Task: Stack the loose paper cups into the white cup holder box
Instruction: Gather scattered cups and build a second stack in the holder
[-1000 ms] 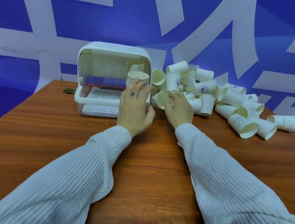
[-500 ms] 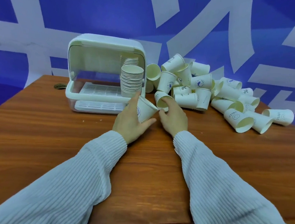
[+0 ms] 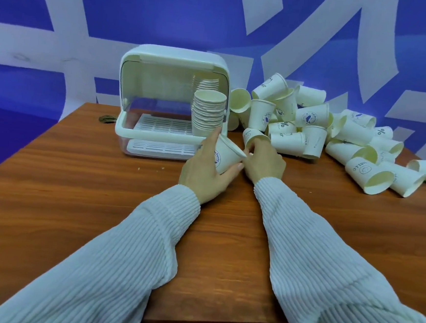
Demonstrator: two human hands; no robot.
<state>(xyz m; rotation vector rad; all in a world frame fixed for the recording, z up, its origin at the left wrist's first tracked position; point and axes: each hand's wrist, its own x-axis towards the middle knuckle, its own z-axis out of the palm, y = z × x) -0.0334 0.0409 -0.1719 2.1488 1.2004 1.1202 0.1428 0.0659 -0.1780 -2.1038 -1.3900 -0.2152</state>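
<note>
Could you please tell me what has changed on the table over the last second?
The left hand left the stack of cups in the white box and now grips a tilted single cup. The right hand stayed at the loose pile, fingers on a cup there.

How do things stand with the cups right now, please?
Left hand grips one paper cup. Right hand at its rim. Stack already in cup holder box. Loose pile remains; nothing blocking.
</note>
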